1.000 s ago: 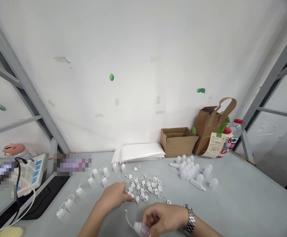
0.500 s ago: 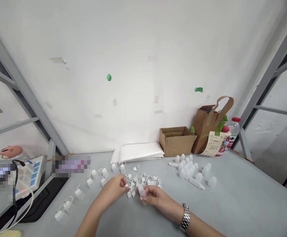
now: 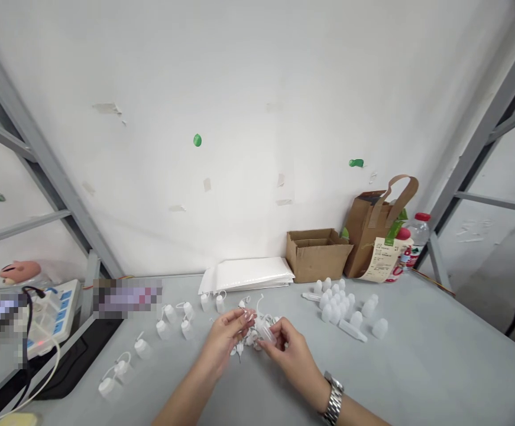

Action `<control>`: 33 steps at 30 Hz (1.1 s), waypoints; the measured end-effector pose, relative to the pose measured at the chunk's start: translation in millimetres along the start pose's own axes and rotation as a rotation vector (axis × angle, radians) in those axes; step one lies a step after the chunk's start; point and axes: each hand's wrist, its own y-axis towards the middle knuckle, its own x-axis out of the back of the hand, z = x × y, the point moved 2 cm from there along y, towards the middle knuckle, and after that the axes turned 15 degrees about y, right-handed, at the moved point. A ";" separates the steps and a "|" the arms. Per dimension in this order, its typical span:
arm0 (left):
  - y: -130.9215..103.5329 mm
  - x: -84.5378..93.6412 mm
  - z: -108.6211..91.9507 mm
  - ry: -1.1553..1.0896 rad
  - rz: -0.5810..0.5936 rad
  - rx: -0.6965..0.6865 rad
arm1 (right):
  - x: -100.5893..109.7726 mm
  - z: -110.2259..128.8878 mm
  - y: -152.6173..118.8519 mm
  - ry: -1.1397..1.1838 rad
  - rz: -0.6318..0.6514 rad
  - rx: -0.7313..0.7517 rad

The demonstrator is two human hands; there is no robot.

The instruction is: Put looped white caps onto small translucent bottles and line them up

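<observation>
My right hand [image 3: 291, 350] pinches a small translucent dropper bottle [image 3: 268, 335], tilted with its neck toward my left hand. The fingertips of my left hand [image 3: 227, 338] are closed on a white tethered cap at the bottle's neck; its thin strap [image 3: 260, 303] sticks up. Whether the cap is seated on the neck is hidden by the fingers. Beneath both hands lies a pile of white tethered caps [image 3: 251, 339], partly covered. Capped bottles [image 3: 187, 329] stand at the left, and several uncapped bottles [image 3: 337, 305] are grouped at the right.
Behind the hands lies a stack of white envelopes [image 3: 255, 273], beside an open cardboard box [image 3: 317, 260]. A brown paper bag [image 3: 363, 231] and a red-capped bottle [image 3: 420, 231] stand at the back right. On the left are a power strip [image 3: 64, 310] and cables.
My left hand has moved right and up from the pile, bringing a cap to the bottle's neck. The right hand has shifted slightly right and up with the bottle.
</observation>
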 end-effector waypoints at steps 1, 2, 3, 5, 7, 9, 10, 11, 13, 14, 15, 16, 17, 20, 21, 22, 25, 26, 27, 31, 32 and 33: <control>0.3 -1.9 1.6 0.002 0.005 -0.014 | -0.1 0.1 -1.0 -0.051 -0.005 0.019; 0.7 -3.4 3.0 0.014 0.013 -0.031 | -0.2 -0.2 -2.0 -0.097 -0.010 0.040; 1.2 -4.5 4.0 0.029 0.025 -0.047 | -0.3 -0.8 -3.0 -0.137 -0.015 0.063; 2.0 -5.9 5.7 0.060 0.044 -0.072 | -0.3 -2.6 -4.9 -0.198 -0.017 0.109; 2.4 -6.5 7.0 0.081 0.053 -0.084 | 0.2 -3.9 -6.6 -0.243 -0.018 0.152; 2.2 -7.0 8.0 0.092 0.067 -0.085 | 1.0 -3.8 -7.8 -0.293 -0.015 0.204; 1.9 -7.3 8.3 0.097 0.078 -0.083 | 1.3 -3.5 -8.2 -0.322 -0.013 0.233; 1.5 -7.7 8.5 0.095 0.090 -0.083 | 1.6 -3.1 -8.6 -0.355 -0.010 0.261; 0.7 -8.3 8.9 0.072 0.101 -0.079 | 1.8 -3.0 -9.2 -0.418 -0.010 0.309; 0.4 -8.5 9.2 0.055 0.098 -0.074 | 1.6 -3.4 -9.7 -0.444 -0.011 0.330; 0.1 -8.6 9.6 0.039 0.090 -0.065 | 1.2 -3.9 -10.3 -0.462 -0.010 0.348; -0.1 -8.7 10.1 0.028 0.082 -0.054 | 0.6 -4.4 -10.8 -0.468 -0.010 0.361; -0.2 -8.8 10.4 0.026 0.075 -0.044 | 0.0 -4.7 -11.2 -0.459 -0.007 0.366; -1.0 -9.0 9.4 0.061 0.075 -0.053 | -0.1 -3.8 -9.7 -0.319 -0.021 0.282; -1.4 -8.9 8.1 0.075 0.074 -0.068 | 0.5 -3.1 -8.0 -0.219 -0.024 0.204; -1.9 -8.7 6.3 0.088 0.072 -0.089 | 0.9 -2.5 -5.7 -0.090 -0.006 0.102; -3.8 -8.0 -0.6 0.125 0.061 -0.149 | -0.5 -0.4 0.7 0.395 0.162 -0.236; -4.2 -7.9 -2.9 0.138 0.063 -0.167 | -1.4 0.6 2.2 0.538 0.226 -0.313; -4.6 -7.8 -4.9 0.150 0.065 -0.183 | -2.0 1.4 3.4 0.645 0.280 -0.365; -4.3 -6.5 -8.3 0.168 0.027 -0.187 | -0.5 -0.1 7.7 0.664 0.257 -0.378; -4.2 -5.9 -8.4 0.167 0.009 -0.181 | 0.6 -0.6 8.6 0.611 0.214 -0.348; -4.3 -5.4 -8.4 0.167 -0.006 -0.176 | 1.6 -0.6 9.3 0.562 0.175 -0.313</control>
